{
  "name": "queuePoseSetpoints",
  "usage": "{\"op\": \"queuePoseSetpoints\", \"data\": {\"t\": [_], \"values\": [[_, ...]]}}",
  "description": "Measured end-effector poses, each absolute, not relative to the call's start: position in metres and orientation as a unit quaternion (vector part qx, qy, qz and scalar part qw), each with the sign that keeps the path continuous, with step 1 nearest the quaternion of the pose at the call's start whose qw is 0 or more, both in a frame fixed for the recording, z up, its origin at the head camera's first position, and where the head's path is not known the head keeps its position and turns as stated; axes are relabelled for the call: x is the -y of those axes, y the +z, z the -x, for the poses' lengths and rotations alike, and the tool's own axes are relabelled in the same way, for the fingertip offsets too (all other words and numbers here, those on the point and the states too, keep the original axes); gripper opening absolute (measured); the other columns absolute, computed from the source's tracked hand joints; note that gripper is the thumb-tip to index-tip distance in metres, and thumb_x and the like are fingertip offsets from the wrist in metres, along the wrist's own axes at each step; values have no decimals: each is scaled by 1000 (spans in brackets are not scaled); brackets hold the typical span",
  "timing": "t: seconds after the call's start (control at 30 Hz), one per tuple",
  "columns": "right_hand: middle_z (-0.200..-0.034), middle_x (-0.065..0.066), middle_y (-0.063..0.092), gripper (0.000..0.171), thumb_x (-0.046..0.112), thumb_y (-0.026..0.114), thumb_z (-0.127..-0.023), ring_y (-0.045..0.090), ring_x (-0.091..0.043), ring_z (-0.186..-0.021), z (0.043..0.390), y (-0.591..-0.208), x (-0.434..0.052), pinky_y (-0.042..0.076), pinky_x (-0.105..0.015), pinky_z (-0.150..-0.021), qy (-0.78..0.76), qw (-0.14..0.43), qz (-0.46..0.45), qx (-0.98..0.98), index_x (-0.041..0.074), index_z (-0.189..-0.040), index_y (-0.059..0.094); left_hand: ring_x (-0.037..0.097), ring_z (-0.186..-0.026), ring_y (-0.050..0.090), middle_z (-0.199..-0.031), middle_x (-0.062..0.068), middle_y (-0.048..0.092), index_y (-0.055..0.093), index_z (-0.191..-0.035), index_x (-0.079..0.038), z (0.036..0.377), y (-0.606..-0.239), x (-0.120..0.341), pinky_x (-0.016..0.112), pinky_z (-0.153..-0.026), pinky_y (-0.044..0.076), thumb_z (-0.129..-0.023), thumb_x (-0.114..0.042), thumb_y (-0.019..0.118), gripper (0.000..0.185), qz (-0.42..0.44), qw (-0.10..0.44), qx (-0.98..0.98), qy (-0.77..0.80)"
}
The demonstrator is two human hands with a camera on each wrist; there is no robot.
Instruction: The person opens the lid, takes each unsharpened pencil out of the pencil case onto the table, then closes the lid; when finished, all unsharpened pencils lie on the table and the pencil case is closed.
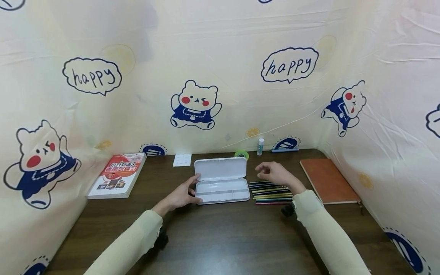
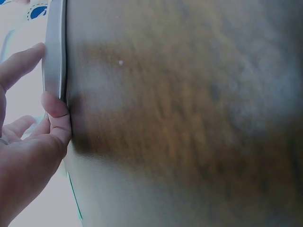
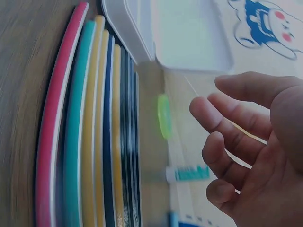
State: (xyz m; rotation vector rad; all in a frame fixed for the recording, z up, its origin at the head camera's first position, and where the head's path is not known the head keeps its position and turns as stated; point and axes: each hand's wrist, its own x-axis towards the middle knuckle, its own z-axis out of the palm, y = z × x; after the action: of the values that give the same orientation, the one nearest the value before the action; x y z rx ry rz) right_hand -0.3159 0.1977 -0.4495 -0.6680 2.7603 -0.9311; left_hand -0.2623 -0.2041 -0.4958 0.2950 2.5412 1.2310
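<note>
The right hand (image 1: 275,175) hovers just above the far ends of the pencils (image 1: 271,193), its fingers (image 3: 222,120) loosely spread and slightly curled, holding nothing. The pencils lie directly below and a little nearer the person than those fingers, side by side in a flat row on the bench (image 1: 220,236), their long axes running left to right, so they lie across the line of the forearm. The row's left ends sit just beside the right edge of the open case (image 1: 221,183), which lies to the left of the right fingers. The left hand (image 1: 182,196) is at the case's left end: its thumb (image 2: 57,111) and a fingertip touch the tray's rim, the other fingers relaxed and straight, gripping nothing. The case's long axis runs parallel to the pencils, lid folded back away from the person. The right hand is plainly the nearer one to the pencils; the left is well apart from them, with the case between.
</note>
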Motion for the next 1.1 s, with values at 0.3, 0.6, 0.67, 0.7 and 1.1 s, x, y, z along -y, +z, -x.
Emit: {"op": "queuePoseSetpoints", "data": {"t": [0.3, 0.6, 0.67, 0.7, 1.1], "values": [[-103, -7, 71, 46, 22, 64, -97, 62, -16, -86, 329, -457, -166, 50, -32, -73, -325, 83, 232, -913, 5, -138, 55, 20, -98, 55, -153, 14, 43, 26, -159, -24, 260, -494, 201, 31, -82, 47, -80, -19, 85, 99, -103, 148, -885, 429], [-100, -8, 72, 49, 20, 64, -96, 61, -15, -78, 332, -458, -152, 49, -29, -67, -335, 86, 214, -913, 3, -140, 51, 21, -99, 54, -154, 12, 40, 28, -158, -21, 261, -495, 203, 31, -80, 47, -79, -15, 85, 97, -107, 153, -876, 445], [-99, -8, 71, 47, 20, 64, -96, 61, -16, -78, 332, -458, -152, 48, -29, -68, -336, 81, 215, -914, 3, -139, 52, 21, -99, 54, -154, 12, 41, 30, -157, -20, 261, -495, 203, 30, -79, 47, -79, -14, 85, 96, -105, 151, -876, 446], [-100, -8, 71, 46, 20, 64, -97, 61, -16, -78, 331, -458, -153, 49, -29, -68, -336, 80, 216, -913, 3, -138, 53, 21, -99, 55, -154, 11, 41, 31, -157, -19, 261, -495, 203, 30, -78, 48, -79, -14, 85, 95, -104, 150, -876, 447], [-109, -12, 72, 31, 28, 47, -106, 65, -30, -101, 325, -455, -162, 52, -43, -87, -373, 86, 232, -894, 11, -128, 61, 21, -100, 59, -148, 16, 45, 33, -143, -12, 260, -498, 205, 29, -77, 49, -75, -15, 88, 88, -85, 133, -866, 474]]}}
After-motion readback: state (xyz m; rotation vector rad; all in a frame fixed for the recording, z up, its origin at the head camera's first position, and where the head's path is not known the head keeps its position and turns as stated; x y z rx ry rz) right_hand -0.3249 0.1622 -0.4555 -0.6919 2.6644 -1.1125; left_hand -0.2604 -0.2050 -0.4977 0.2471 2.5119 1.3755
